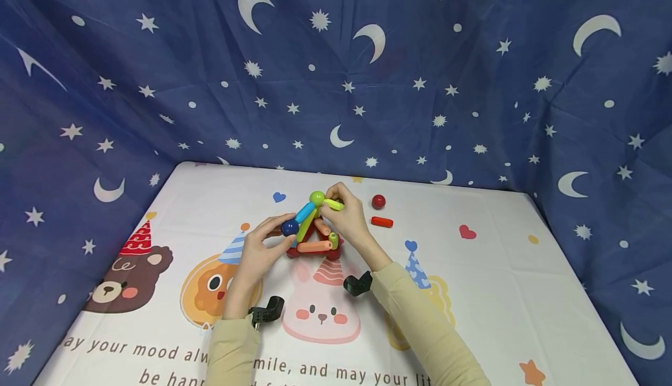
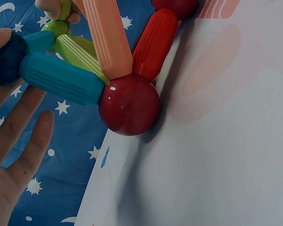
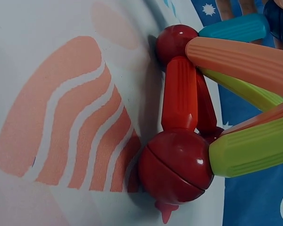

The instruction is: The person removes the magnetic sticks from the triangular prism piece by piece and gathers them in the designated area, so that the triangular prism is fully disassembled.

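A small frame of magnetic rods and balls stands on the table, with red balls (image 3: 175,167) and red rods (image 3: 180,94) at its base. Orange rods (image 1: 315,246), green rods and a teal rod (image 2: 61,77) rise from the base. My left hand (image 1: 261,252) holds the dark blue ball (image 1: 290,227) at the left between thumb and fingers. A light blue rod (image 1: 305,211) links it to the lime green ball (image 1: 317,197) on top. My right hand (image 1: 347,216) pinches a yellow-green rod (image 1: 333,204) right at that ball.
A loose red ball (image 1: 378,202) and a loose red rod (image 1: 382,221) lie to the right of the frame. The printed white tablecloth (image 1: 504,269) ends at a dark blue starry curtain (image 1: 399,112) behind.
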`<state>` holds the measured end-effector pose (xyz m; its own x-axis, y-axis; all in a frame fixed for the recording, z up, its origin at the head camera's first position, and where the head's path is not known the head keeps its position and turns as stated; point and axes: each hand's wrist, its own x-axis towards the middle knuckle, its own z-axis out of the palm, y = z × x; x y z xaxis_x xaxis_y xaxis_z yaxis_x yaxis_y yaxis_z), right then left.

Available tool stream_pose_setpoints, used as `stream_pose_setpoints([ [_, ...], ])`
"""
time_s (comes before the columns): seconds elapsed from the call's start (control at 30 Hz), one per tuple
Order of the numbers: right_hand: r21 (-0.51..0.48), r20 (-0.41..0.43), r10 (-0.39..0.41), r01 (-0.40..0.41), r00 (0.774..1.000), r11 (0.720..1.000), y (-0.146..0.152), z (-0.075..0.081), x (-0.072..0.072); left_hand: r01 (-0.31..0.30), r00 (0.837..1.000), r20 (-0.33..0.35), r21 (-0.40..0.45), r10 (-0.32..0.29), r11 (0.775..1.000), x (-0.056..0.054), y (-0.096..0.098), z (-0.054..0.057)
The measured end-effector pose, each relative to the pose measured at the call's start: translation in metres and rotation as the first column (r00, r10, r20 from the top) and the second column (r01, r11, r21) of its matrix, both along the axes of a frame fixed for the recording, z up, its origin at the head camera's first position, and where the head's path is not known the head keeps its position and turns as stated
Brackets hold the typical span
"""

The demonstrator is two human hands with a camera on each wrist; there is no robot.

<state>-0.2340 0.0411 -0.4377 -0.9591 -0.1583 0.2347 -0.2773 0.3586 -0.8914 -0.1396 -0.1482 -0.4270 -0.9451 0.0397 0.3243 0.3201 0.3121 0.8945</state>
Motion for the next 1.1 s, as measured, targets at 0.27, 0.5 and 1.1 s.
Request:
stream_pose_setpoints([
  [0.27,-0.001,-0.003,-0.015,0.015,1.000,1.000,0.001,0.001,0.001,0.007,1.000,0.016,0.011,-0.007,1.000,0.001,0.002,0.002],
  [0.5,-0.029,-0.001,-0.052,0.052,0.999,0.998,0.004,-0.002,0.001,-0.008,1.000,-0.001,-0.006,0.008,1.000,0.002,0.002,0.004],
  [1.1,0.027,0.036,-0.010,0.009,0.999,1.000,0.035,0.025,0.023,-0.004,1.000,0.001,-0.008,0.004,1.000,0.002,0.001,0.004],
])
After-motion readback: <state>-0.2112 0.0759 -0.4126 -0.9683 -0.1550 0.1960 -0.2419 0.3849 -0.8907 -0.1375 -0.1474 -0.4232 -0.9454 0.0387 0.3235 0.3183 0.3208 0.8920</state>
